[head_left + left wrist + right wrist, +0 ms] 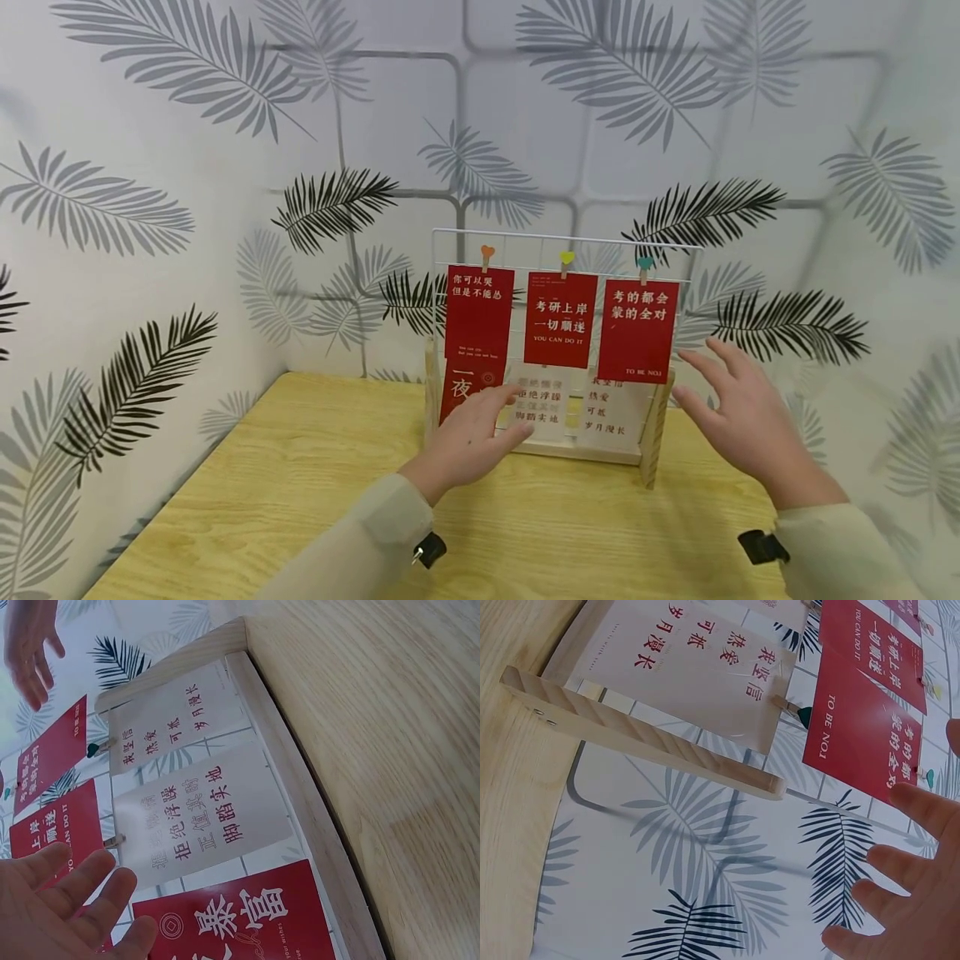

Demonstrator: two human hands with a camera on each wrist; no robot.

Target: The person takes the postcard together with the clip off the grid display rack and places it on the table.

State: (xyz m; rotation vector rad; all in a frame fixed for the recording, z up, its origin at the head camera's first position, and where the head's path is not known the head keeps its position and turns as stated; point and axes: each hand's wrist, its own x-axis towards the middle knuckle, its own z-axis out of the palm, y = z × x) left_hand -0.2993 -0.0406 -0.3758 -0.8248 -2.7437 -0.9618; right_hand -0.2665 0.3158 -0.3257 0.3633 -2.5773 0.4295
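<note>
We see the wire grid rack (654,439) standing on the wood-grain counter (300,483), just toward four o'clock from the head view's centre, red lettered cards (562,323) clipped along its twelve o'clock edge. The left hand (467,433), at its seven o'clock, and right hand (750,417), at four, hold nothing, fingers (111,898) loosely spread.

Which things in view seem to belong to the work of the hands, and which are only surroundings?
Seems to belong to the work:
rack
red cards
white cards
clips

Only surroundings, it seems:
table
leaf-patterned wall
wrist straps
</note>
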